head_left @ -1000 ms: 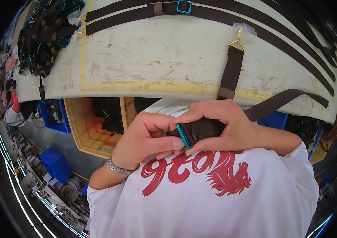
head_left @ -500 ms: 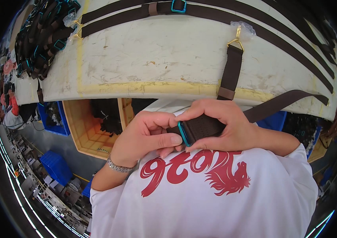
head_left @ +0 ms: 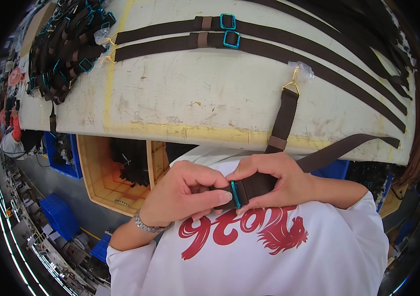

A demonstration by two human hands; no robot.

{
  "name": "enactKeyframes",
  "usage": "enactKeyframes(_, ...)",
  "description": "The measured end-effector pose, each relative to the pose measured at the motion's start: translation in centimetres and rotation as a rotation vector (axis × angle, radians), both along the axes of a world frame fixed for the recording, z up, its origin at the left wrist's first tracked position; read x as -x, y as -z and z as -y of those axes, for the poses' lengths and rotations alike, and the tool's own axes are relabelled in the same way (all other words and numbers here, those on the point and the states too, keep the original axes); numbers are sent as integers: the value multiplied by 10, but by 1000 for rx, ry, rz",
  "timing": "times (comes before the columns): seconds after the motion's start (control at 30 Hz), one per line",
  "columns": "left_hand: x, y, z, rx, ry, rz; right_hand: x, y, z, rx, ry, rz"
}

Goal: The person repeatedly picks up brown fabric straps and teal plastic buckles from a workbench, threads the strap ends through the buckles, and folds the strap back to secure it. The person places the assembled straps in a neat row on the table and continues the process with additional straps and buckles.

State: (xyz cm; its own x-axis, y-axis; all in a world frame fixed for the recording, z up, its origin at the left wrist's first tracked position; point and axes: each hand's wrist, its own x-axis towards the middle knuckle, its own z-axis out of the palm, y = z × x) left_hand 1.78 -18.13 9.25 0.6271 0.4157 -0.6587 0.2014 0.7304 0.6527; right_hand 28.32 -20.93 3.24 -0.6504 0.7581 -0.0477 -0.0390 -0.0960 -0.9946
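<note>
Between my hands, in front of my chest, is a dark brown webbing strap (head_left: 259,185) threaded through a teal metal slider buckle (head_left: 236,194). My left hand (head_left: 195,190) pinches the strap just left of the buckle, thumb against fingers. Around the strap on the buckle's right side my right hand (head_left: 279,180) is closed, its thumb and fingertip at the buckle's ends. From my right hand the strap runs up onto the table, where one part ends in a gold hook (head_left: 291,88) under clear plastic. Another length (head_left: 338,148) curves off to the right.
Two finished-looking straps with teal buckles (head_left: 228,21) lie across the white worktable (head_left: 170,98). A heap of buckled straps (head_left: 64,54) sits at the far left. Below the table edge are a yellow crate (head_left: 94,167) and a blue bin (head_left: 59,214).
The view has shifted, so the table and my hands sit lower in it. The buckle has turned more edge-on, and more strap shows on its left, still between both hands.
</note>
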Motion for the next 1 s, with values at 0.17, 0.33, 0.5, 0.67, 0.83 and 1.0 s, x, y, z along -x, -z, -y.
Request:
enactKeyframes(0.17,0,36,15,324,-274,261,3,-1,5,-5,124,30)
enactKeyframes(0.33,-1,18,17,-183,-195,-51,7,-1,-2,-56,100,104)
enactKeyframes(0.5,-14,11,22,-265,-236,-152,3,1,0,-162,123,150)
enactKeyframes(0.67,-7,30,22,121,-343,136,6,-2,1,-53,146,114)
enactKeyframes(0.83,-1,21,19,-232,-142,-90,10,-1,2,-43,154,131)
enactKeyframes(1.0,-13,4,18,-218,-152,-158,4,0,4,-83,123,79)
